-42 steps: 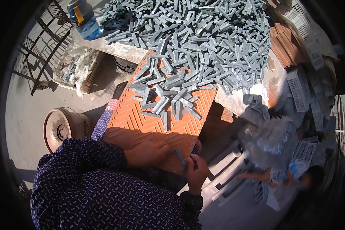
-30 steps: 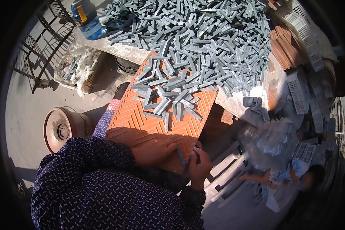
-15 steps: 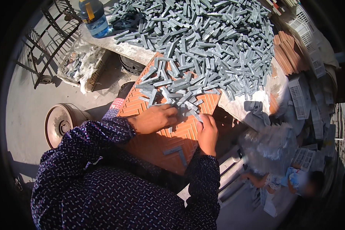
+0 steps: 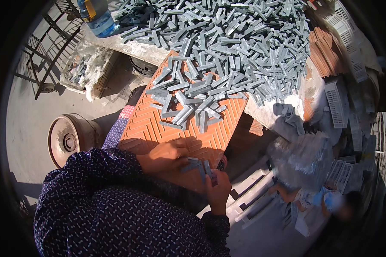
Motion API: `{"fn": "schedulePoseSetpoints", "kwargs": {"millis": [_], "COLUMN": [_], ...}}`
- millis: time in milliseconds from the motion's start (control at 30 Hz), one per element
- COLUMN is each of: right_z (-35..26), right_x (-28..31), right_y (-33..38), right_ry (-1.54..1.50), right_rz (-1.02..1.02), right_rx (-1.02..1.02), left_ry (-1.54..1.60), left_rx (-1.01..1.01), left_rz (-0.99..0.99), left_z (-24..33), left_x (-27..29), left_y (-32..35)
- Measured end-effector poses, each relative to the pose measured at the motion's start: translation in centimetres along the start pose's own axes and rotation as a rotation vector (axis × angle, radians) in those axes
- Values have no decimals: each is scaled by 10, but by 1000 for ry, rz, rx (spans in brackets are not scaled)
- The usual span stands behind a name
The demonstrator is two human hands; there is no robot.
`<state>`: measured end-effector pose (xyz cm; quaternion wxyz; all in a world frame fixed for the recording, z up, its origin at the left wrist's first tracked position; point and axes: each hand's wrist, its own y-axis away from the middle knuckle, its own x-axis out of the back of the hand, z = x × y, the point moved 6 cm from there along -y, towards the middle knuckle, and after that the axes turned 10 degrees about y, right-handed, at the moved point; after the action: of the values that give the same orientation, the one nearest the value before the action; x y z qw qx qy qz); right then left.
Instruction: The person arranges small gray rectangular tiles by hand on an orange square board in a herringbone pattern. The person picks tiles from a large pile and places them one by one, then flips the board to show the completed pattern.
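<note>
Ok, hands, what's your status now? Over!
Left hand beside grey strips on orange board. Right hand gripping another strip. Loose strips clutter board's far end.

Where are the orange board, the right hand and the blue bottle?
Orange board [image 4: 146,128]: head view, on its bare ridged surface.
Right hand [image 4: 219,190]: head view, middle of the hand.
Blue bottle [image 4: 100,22]: head view, on its side.

Strips [image 4: 227,47] on board [image 4: 141,128] and table [image 4: 143,52] behind, bottle [image 4: 99,19] at table's left, drum [image 4: 75,139] left of board
</note>
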<state>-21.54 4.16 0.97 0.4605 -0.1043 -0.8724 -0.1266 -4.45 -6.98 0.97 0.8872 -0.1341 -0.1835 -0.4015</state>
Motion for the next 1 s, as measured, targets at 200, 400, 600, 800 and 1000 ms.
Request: {"fn": "schedulePoseSetpoints", "kwargs": {"millis": [200,400,600,800,1000], "right_z": [5,-7,-12,-9,-9], "right_x": [-2,3,3,0,3], "right_y": [7,4,3,-9,-6], "right_ry": [56,122,170,50,-18], "right_rz": [74,83,98,120,86], "right_rx": [91,102,119,121,89], "left_ry": [-136,-87,-113,-123,-77], "left_rx": [11,-132,162,-77,72], "left_rz": [47,104,-83,54,-108], "left_z": [-1,11,-11,4,12], "left_x": [-13,-17,-35,-30,-11], "left_y": [6,-1,-2,-15,-5]}}
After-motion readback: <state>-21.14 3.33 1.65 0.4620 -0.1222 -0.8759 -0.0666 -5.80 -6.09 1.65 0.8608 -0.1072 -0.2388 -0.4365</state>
